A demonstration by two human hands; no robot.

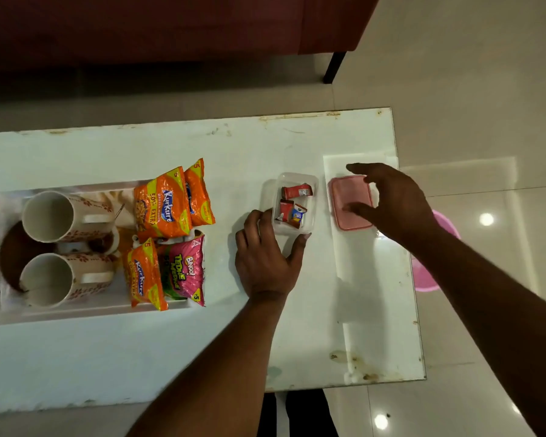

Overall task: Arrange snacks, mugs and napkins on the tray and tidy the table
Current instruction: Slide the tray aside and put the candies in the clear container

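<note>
The left hand is gripping the clear plastic container of wrapped sweets on the white worktop, fingers at its left side and thumb at its near corner; the right hand is hovering over the pink lid just beside it, fingers spread, holding nothing; two mugs and Kurkure packets are sitting in the white tray, well left.

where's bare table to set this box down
Bare table runs behind the tray along the far edge, and in front of it. Crowded: the tray itself and the right end, with box and lid.
</note>
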